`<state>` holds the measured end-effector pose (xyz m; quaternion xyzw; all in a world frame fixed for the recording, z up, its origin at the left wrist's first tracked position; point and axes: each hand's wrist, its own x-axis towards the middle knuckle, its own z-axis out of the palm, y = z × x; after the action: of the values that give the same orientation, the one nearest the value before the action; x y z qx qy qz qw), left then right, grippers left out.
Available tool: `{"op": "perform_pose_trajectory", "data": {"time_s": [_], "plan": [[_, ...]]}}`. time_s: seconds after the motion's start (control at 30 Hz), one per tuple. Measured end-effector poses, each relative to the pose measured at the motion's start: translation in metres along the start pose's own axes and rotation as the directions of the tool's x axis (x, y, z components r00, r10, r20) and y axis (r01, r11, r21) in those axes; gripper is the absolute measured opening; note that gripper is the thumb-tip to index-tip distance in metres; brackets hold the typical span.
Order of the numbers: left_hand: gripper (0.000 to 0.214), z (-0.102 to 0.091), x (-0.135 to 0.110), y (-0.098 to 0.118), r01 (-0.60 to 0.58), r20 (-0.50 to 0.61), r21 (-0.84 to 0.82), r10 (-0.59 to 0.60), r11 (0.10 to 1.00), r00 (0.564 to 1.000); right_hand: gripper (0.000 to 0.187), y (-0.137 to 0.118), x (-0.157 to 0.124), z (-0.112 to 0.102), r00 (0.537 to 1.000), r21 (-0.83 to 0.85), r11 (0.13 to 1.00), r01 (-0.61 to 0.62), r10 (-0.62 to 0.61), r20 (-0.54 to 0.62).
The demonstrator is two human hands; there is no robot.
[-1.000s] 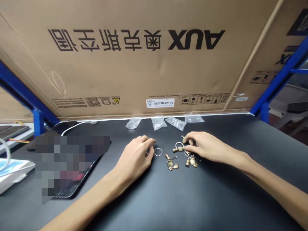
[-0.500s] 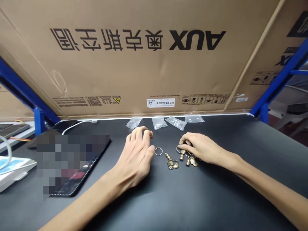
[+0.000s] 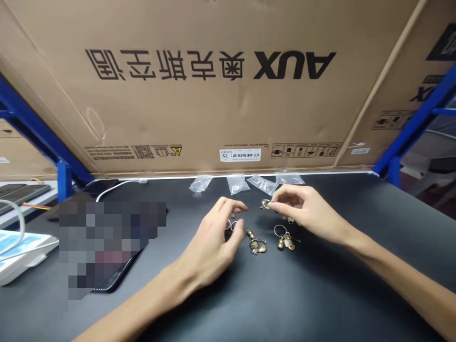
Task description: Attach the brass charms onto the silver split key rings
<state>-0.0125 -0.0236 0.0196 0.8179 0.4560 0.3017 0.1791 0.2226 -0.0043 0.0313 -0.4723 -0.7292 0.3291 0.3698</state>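
The right hand (image 3: 308, 209) pinches a small brass charm (image 3: 265, 204) between thumb and fingertips. Below that grip lie a brass charm keyring (image 3: 287, 241) and a second keyring (image 3: 255, 243). The left hand (image 3: 210, 249) curls beside a thin silver ring (image 3: 235, 225). Clear plastic bags (image 3: 261, 184) lie beyond the grip on the black tabletop (image 3: 320, 294).

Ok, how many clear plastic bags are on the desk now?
4. All lie in a row along the back edge of the black desk: one clear plastic bag at far left, a second beside it, a third and a fourth just beyond the right hand.
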Motion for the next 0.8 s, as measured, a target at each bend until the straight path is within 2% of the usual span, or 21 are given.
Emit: {"op": "perform_pose_trajectory", "data": {"time_s": [0.13,0.27,0.33,0.4,0.5,0.6,0.8], "plan": [[0.023,0.01,0.0,0.005,0.031,0.001,-0.219,-0.031,0.975,1.0,0.021,-0.008,-0.008,0.013,0.998,0.144,0.99,0.002,-0.01,0.055],[0.022,0.01,0.001,0.01,0.15,0.037,-0.457,-0.149,0.877,0.988,0.016,-0.013,-0.013,0.021,0.999,0.172,0.985,-0.019,0.013,0.038],[0.023,0.007,0.002,0.012,0.185,0.055,-0.543,-0.185,0.819,0.981,0.02,-0.015,-0.015,0.023,0.999,0.174,0.984,-0.034,0.03,0.023],[0.023,0.004,0.003,0.012,0.179,0.051,-0.59,-0.185,0.787,0.981,0.031,-0.016,-0.016,0.025,0.998,0.161,0.986,-0.048,0.04,0.058],[0.024,0.002,0.002,0.01,0.15,0.038,-0.588,-0.157,0.795,0.987,0.039,-0.017,-0.017,0.03,0.987,0.159,0.986,-0.041,0.014,0.163],[0.024,0.002,0.001,0.009,0.117,-0.002,-0.513,-0.138,0.851,0.99,0.03,-0.018,-0.02,0.037,0.973,0.217,0.976,-0.027,-0.024,0.229],[0.021,0.003,0.0,0.008,0.085,-0.065,-0.427,-0.124,0.9,0.99,0.024,-0.021,-0.023,0.041,0.97,0.234,0.972,-0.016,-0.042,0.24]]}}
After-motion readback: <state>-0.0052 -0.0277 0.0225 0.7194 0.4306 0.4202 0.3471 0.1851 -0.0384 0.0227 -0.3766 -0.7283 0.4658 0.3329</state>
